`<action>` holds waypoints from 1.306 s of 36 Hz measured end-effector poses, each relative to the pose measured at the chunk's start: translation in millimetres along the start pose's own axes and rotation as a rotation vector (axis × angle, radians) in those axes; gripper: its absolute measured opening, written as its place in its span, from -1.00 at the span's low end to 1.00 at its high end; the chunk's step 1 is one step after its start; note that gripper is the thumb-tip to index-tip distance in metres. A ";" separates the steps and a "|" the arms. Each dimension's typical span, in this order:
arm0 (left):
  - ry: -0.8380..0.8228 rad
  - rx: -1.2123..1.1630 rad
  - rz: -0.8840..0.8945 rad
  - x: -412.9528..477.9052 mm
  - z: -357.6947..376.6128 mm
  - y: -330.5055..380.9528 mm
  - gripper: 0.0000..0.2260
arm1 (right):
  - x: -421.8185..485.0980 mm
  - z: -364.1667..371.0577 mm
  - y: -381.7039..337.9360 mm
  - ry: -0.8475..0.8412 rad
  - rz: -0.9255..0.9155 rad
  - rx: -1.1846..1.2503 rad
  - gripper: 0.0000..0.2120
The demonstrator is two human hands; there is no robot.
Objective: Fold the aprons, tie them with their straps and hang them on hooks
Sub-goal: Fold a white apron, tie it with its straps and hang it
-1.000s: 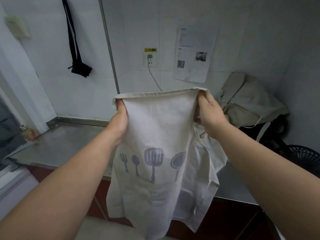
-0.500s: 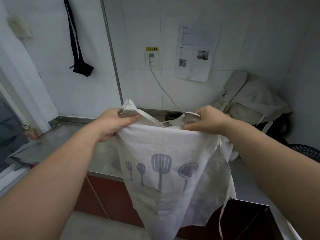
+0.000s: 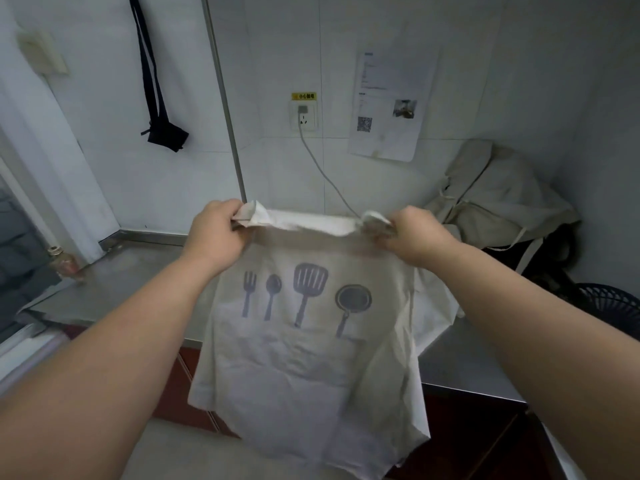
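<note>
A cream apron (image 3: 304, 368) printed with a grey fork, spoon, spatula and pan is stretched out over the front edge of the steel counter (image 3: 114, 278). My left hand (image 3: 216, 233) grips its top left corner and my right hand (image 3: 414, 237) grips its top right corner. The top hem is rolled between the two hands. The lower part hangs down in front of the cabinet. A folded dark apron (image 3: 162, 129) hangs by its strap on the wall at the upper left. Its hook is out of the frame.
A heap of cream aprons (image 3: 498, 199) lies in the right corner over dark cloth. A white cable (image 3: 322, 168) runs down from the wall socket (image 3: 304, 116). A small jar (image 3: 64, 261) stands at the counter's left end. A dark basket (image 3: 616, 306) sits far right.
Both hands came down from chest height toward the counter and spread apart. The apron's top edge went from upright to rolled over, and the printed panel now lies flatter and taut.
</note>
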State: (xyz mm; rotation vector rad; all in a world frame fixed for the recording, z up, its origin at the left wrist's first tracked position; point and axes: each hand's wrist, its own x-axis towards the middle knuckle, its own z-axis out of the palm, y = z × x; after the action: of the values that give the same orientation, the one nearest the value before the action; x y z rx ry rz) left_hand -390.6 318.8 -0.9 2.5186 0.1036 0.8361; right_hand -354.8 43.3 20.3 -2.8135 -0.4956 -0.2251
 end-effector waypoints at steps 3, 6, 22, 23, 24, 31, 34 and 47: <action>0.115 -0.092 -0.081 -3.3 0.2 4.7 -0.88 | 4.3 0.3 -2.4 0.241 0.028 0.079 -0.73; 0.027 -0.076 -0.146 -9.0 0.4 6.8 -0.97 | 6.2 2.2 -6.1 0.166 0.160 0.013 -0.75; -0.531 -0.330 -0.224 -11.2 -30.5 18.4 -0.78 | 19.3 -4.4 -15.1 0.198 0.336 1.058 -0.80; -0.581 -0.385 -0.241 -11.6 -32.1 16.6 -0.71 | 19.8 -5.3 -14.5 0.206 0.345 1.127 -0.82; -0.616 -0.416 -0.259 -10.2 -33.5 14.9 -0.65 | 21.6 -5.6 -14.7 0.207 0.359 1.193 -0.83; -0.243 -0.178 -0.225 13.4 -9.0 8.0 -0.87 | 40.1 -1.0 -25.9 0.241 0.353 1.462 -0.81; -0.154 -0.061 -0.190 27.9 3.5 0.7 -0.73 | 56.1 5.7 -27.9 0.302 0.335 1.398 -0.79; -0.072 -0.109 -0.260 120.6 81.0 -62.6 -0.75 | 157.0 65.0 -23.3 0.389 0.361 1.239 -0.83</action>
State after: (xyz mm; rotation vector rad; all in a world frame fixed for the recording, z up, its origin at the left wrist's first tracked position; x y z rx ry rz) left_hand -241.0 366.1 -21.0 2.3651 0.3444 0.6291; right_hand -210.4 132.5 -4.7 -1.5436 0.0197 -0.2544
